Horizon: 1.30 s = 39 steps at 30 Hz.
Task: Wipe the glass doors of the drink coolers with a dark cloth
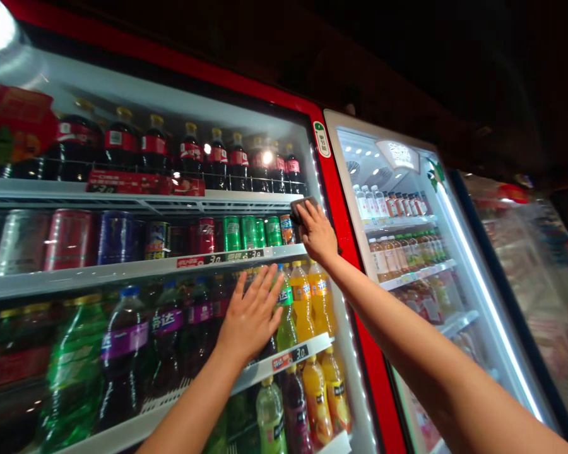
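Head view: dark cloth under your right hand at the cooler glass

The dark cloth (296,212) lies against the glass door (170,85), near its right edge. Your right hand (319,233) covers it, fingers extended and slightly apart. Lower left, your left hand (252,312) is open, fingers spread; you cannot tell whether it touches the glass. Behind the door stand cans (231,233), with dark bottles (190,151) above. Right of the red frame (344,234) is another cooler (334,135).
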Available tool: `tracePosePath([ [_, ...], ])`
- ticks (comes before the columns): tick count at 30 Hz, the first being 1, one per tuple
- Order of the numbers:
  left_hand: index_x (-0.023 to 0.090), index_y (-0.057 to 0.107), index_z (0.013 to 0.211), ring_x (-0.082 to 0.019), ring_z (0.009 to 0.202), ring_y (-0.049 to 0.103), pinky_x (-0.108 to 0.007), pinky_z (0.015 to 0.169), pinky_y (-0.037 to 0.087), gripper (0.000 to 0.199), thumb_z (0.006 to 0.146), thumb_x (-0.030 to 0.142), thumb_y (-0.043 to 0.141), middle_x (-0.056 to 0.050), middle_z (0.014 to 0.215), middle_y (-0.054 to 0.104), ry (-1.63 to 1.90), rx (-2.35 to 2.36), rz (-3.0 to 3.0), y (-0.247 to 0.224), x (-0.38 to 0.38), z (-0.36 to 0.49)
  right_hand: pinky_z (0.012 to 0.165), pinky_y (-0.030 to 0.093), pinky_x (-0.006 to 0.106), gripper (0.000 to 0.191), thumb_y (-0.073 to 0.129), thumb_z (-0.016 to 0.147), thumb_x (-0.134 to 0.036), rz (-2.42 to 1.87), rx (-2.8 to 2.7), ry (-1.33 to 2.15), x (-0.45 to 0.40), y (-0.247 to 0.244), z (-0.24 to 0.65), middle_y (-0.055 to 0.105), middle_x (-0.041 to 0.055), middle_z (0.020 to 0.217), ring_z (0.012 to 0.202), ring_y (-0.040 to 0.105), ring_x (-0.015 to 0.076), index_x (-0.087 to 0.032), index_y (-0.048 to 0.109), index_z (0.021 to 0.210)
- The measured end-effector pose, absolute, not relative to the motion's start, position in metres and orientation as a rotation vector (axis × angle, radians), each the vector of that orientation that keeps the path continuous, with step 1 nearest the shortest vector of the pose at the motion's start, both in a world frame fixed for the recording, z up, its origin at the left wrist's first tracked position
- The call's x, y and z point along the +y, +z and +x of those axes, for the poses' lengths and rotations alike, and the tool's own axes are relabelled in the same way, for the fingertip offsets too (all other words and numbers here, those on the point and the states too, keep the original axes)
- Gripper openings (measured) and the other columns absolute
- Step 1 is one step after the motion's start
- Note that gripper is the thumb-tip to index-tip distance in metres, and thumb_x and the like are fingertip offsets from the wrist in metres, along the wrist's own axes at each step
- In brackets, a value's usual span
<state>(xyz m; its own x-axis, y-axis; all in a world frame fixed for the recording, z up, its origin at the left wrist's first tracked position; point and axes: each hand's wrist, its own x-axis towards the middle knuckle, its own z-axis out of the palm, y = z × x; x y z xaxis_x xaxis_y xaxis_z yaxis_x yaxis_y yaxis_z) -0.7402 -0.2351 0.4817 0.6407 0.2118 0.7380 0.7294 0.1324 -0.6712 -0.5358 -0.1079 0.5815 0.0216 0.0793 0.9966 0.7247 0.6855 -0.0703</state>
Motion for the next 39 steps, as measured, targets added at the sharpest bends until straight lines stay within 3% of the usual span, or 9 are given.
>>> tracePosePath([
  [8,0.024,0.027,0.158,-0.024,0.154,0.028,-0.052,0.128,0.012,0.068,0.1,0.052,0.048,-0.007,0.166,0.033,-0.44,-0.863,-1.448,0.481,-0.237,-0.739,0.115,0.041,0.06,0.083,0.045,0.085,-0.009,-0.776,-1.435,-0.555,-0.105,0.531,-0.534,0.034,0.0009,0.166,0.155,0.024,0.0351,-0.033,0.026,0.162],
  [14,0.026,0.021,0.16,-0.023,0.154,0.028,-0.053,0.128,0.013,0.071,0.1,0.052,0.048,-0.007,0.166,0.034,-0.446,-0.872,-1.478,0.483,-0.237,-0.739,0.118,0.036,0.062,0.068,0.04,0.093,-0.013,-0.794,-1.465,-0.531,-0.099,0.573,-0.516,0.034,-0.0001,0.166,0.153,0.027,0.0363,-0.031,0.038,0.158],
  [17,0.026,0.017,0.161,-0.024,0.154,0.028,-0.053,0.128,0.011,0.073,0.099,0.05,0.049,-0.008,0.166,0.034,-0.455,-0.871,-1.502,0.484,-0.237,-0.738,0.118,0.036,0.062,0.07,0.04,0.091,-0.01,-0.862,-1.424,-0.505,-0.084,0.576,-0.492,0.034,-0.0015,0.166,0.153,0.027,0.0362,-0.033,0.038,0.158],
  [20,0.026,0.014,0.162,-0.024,0.155,0.026,-0.054,0.128,0.009,0.074,0.1,0.049,0.048,-0.009,0.167,0.031,-0.457,-0.883,-1.534,0.485,-0.237,-0.738,0.119,0.038,0.055,0.077,0.04,0.088,-0.005,-0.912,-1.4,-0.502,-0.075,0.54,-0.48,0.032,-0.0021,0.166,0.155,0.024,0.0322,-0.034,0.033,0.159],
  [24,0.029,0.008,0.163,-0.024,0.156,0.024,-0.055,0.128,0.007,0.078,0.099,0.048,0.049,-0.008,0.169,0.026,-0.476,-0.886,-1.577,0.485,-0.236,-0.737,0.12,0.036,0.055,0.088,0.045,0.084,-0.003,-0.891,-1.389,-0.489,-0.077,0.457,-0.482,0.031,-0.0039,0.167,0.156,0.021,0.0297,-0.041,0.024,0.161],
  [27,0.032,0.002,0.163,-0.025,0.155,0.024,-0.055,0.128,0.007,0.083,0.098,0.047,0.052,-0.007,0.169,0.024,-0.502,-0.891,-1.598,0.484,-0.236,-0.736,0.122,0.034,0.054,0.083,0.045,0.086,-0.005,-0.886,-1.391,-0.486,-0.078,0.418,-0.484,0.031,-0.0025,0.167,0.156,0.02,0.0287,-0.038,0.029,0.16],
  [30,0.035,-0.002,0.162,-0.026,0.155,0.027,-0.055,0.128,0.009,0.086,0.098,0.045,0.054,-0.005,0.169,0.024,-0.523,-0.902,-1.618,0.484,-0.236,-0.735,0.122,0.034,0.052,0.078,0.045,0.085,-0.007,-0.899,-1.417,-0.474,-0.071,0.438,-0.479,0.031,0.0001,0.167,0.156,0.02,0.029,-0.031,0.035,0.159],
  [36,0.035,-0.002,0.162,-0.026,0.155,0.026,-0.056,0.128,0.008,0.085,0.098,0.046,0.053,-0.005,0.17,0.023,-0.513,-0.927,-1.624,0.483,-0.237,-0.735,0.12,0.036,0.056,0.068,0.042,0.093,-0.016,-0.851,-1.371,-0.438,-0.054,0.544,-0.47,0.031,0.0013,0.167,0.154,0.028,0.029,-0.032,0.034,0.159],
  [39,0.034,0.001,0.163,-0.025,0.155,0.024,-0.056,0.129,0.008,0.082,0.099,0.046,0.051,-0.005,0.17,0.023,-0.505,-0.941,-1.627,0.483,-0.238,-0.734,0.117,0.037,0.058,0.062,0.044,0.098,-0.029,-0.851,-1.336,-0.418,-0.058,0.527,-0.473,0.033,0.003,0.166,0.153,0.028,0.0323,-0.033,0.034,0.159],
])
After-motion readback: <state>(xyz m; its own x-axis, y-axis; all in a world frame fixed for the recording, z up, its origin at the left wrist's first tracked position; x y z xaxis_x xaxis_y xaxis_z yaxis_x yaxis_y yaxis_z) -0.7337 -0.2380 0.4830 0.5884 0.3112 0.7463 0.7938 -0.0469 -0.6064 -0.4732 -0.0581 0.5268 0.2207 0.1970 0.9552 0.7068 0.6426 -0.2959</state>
